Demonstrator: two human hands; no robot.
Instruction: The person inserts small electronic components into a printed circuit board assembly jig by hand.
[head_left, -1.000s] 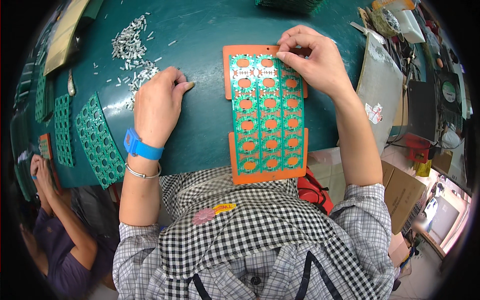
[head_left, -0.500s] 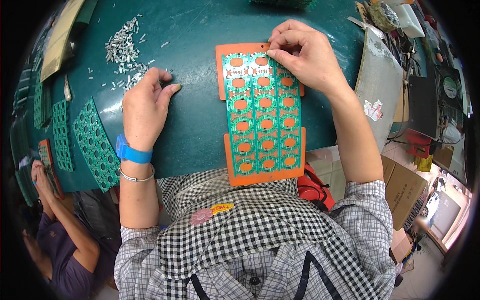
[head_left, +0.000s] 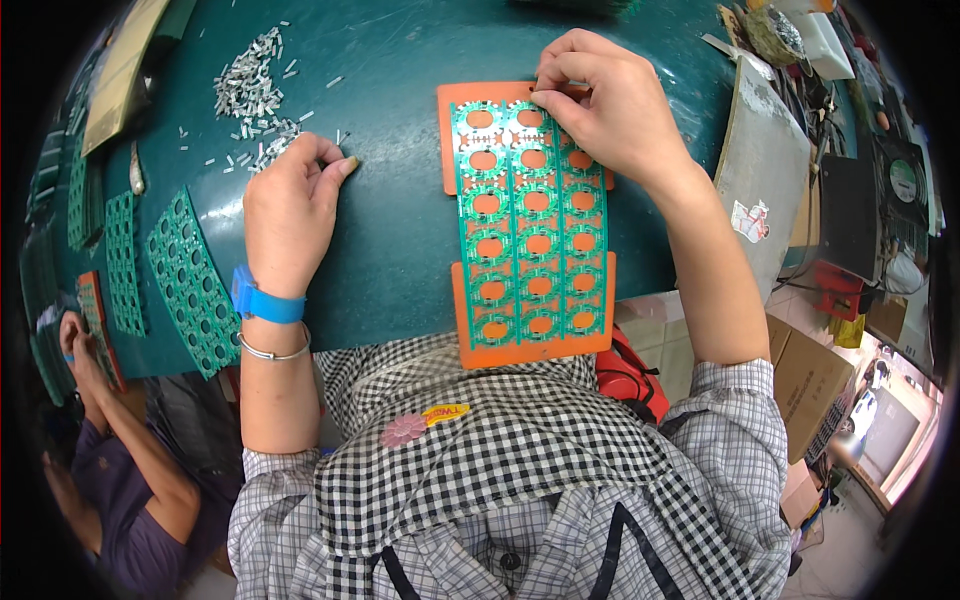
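A green circuit board panel (head_left: 513, 222) with rows of ring-shaped boards lies on an orange backing plate (head_left: 535, 354) at the table's front edge. My right hand (head_left: 622, 125) rests over the panel's far right corner, thumb and index finger pinched together at its top row. Anything between those fingertips is too small to make out. Left of the panel, my left hand (head_left: 290, 215) hovers just in front of a heap of small silvery-white parts (head_left: 247, 88). Its thumb and index finger are closed together, and I cannot make out what they hold.
More green circuit panels (head_left: 192, 285) lie on the left, near a thin pointed tool (head_left: 136, 172). A co-worker's hands (head_left: 80, 350) work beside another orange plate (head_left: 100, 325). A grey board (head_left: 765, 165) borders the right side, with clutter behind it.
Both hands keep nearly the same places and pinched poses. The right hand has shifted slightly away from me along the panel's far edge. The view has moved a little.
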